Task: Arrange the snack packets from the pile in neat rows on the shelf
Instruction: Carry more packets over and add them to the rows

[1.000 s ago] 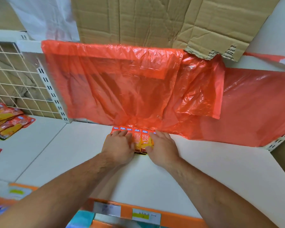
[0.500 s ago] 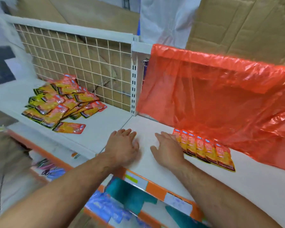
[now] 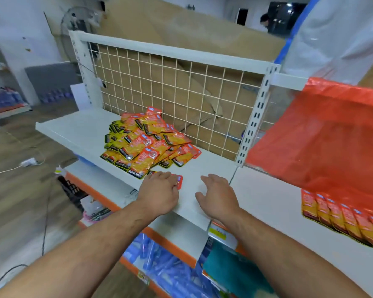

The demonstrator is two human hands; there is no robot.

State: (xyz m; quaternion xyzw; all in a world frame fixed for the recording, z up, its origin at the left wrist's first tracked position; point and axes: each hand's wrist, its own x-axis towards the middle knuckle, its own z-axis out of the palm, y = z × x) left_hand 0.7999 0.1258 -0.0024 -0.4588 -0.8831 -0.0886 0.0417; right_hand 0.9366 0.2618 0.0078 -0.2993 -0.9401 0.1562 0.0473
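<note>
A pile of yellow and red snack packets (image 3: 148, 140) lies on the white shelf (image 3: 78, 130) in front of a wire grid back. One loose packet (image 3: 179, 181) lies apart at the pile's near edge, and my left hand (image 3: 159, 192) rests on it, fingers covering most of it. My right hand (image 3: 218, 196) hovers or rests flat on the bare shelf just to the right, fingers relaxed, holding nothing. On the neighbouring shelf section to the right, a neat overlapping row of packets (image 3: 340, 216) lies under the orange plastic sheet.
An orange plastic sheet (image 3: 323, 136) hangs over the right shelf's back. The wire grid (image 3: 170, 91) backs the left section, with a slotted upright post (image 3: 254, 117) between sections. Lower shelves hold blue packs (image 3: 159, 263). Cables run across the wooden floor at left.
The view has swung left from the packet row to the pile. Both hands left the row and moved left; my left hand now lies on a loose packet beside the pile.
</note>
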